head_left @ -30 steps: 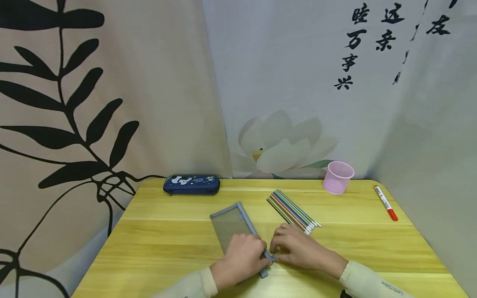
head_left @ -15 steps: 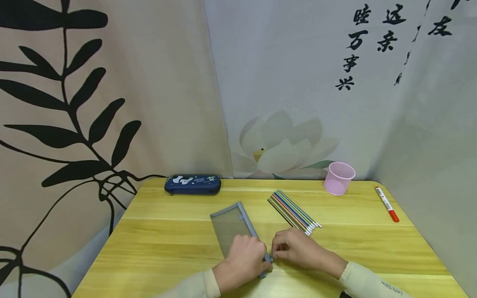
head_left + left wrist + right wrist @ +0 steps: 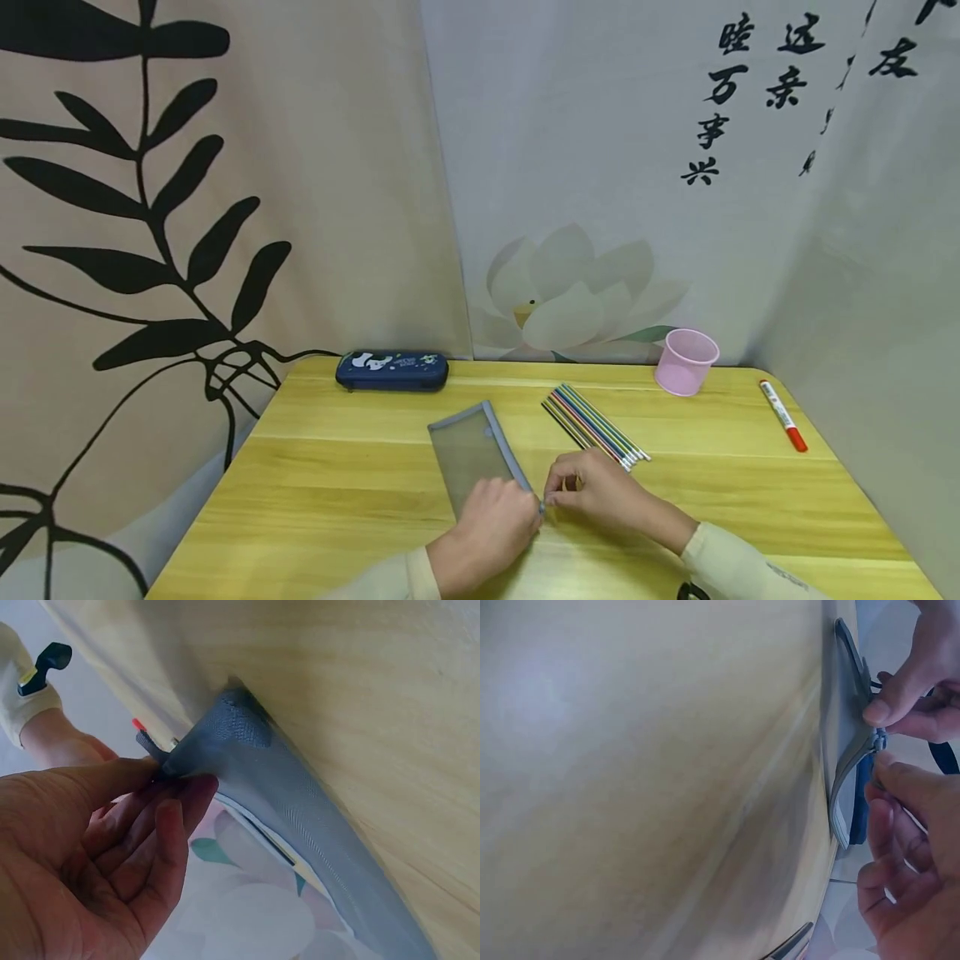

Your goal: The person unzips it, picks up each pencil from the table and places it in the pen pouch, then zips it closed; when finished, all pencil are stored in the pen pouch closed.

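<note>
The left hand (image 3: 491,523) pinches the near corner of the grey mesh pouch (image 3: 474,451) – thumb and fingers closed on the fabric – at the table's (image 3: 337,500) centre front. At its 3 o'clock, touching it, the right hand (image 3: 600,496) pinches the zip pull (image 3: 880,739); the pencils (image 3: 595,425) lie at the pouch's 2 o'clock.

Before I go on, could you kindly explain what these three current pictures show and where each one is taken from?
No machine here: a person works with two bare hands. The wide picture comes from a camera on the head; the two close ones come from cameras on each wrist. On the wooden table lie a grey mesh pouch, a row of coloured pencils, a dark blue pencil case, a pink cup and a red marker. The left hand pinches the pouch's near corner. The right hand pinches the zipper pull with its fingers.
</note>
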{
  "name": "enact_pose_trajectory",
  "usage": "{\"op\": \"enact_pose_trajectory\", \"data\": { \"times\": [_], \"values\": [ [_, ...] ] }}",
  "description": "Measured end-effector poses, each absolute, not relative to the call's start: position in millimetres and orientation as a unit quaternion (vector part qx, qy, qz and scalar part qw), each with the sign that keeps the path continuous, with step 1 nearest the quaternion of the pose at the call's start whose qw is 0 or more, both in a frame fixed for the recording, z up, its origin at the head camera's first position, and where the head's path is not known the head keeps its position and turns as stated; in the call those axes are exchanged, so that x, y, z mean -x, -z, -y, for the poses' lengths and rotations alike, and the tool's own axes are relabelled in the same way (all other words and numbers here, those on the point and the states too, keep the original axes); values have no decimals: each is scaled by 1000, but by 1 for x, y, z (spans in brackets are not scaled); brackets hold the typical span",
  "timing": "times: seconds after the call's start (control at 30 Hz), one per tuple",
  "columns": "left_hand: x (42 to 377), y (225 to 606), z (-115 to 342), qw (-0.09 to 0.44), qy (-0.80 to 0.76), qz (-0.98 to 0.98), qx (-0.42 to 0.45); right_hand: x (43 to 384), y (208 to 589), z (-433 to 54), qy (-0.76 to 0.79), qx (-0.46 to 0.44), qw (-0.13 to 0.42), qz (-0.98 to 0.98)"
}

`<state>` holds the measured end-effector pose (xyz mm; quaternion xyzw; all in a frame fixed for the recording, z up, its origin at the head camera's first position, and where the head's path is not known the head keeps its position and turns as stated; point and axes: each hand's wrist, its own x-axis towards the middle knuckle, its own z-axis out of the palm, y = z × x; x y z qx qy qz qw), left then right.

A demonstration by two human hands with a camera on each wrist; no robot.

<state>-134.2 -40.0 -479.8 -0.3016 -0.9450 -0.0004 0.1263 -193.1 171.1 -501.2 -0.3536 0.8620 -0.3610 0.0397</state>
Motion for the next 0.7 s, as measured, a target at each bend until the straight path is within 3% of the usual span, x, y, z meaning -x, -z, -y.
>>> {"op": "enact_pose_trajectory", "data": {
  "times": [0.7],
  "values": [
    [141,485,49,193,-39,905,378,212,506,-155,298,301,-21,-906]
  ]
}}
